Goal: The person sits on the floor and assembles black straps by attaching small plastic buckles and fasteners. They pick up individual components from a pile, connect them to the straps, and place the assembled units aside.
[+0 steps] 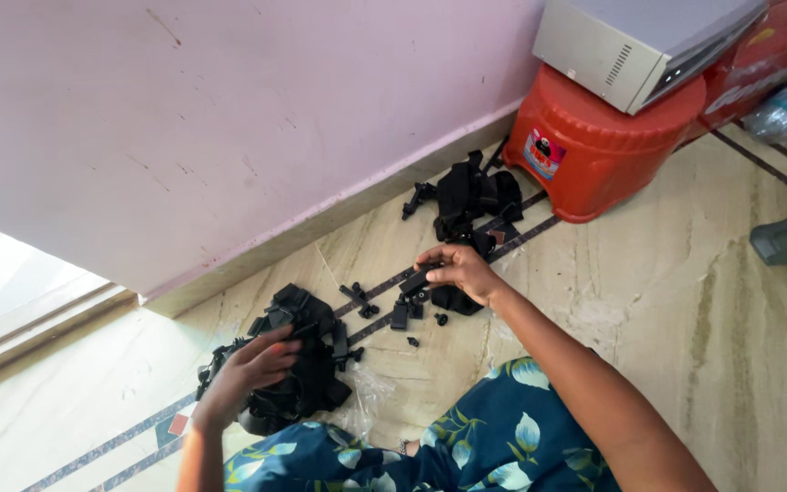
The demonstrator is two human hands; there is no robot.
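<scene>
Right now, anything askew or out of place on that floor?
Small black plastic parts lie loose across the floor, between two black heaps. The silver box sits tilted on the red stool, overhanging its edge. Nothing looks broken.

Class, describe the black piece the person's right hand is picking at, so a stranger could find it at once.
Start at the red stool by the wall. Below it lies a black pile; nearer the person, the right hand pinches a black bar. Unlike the loose bits beside it, fingers grip it.
</scene>
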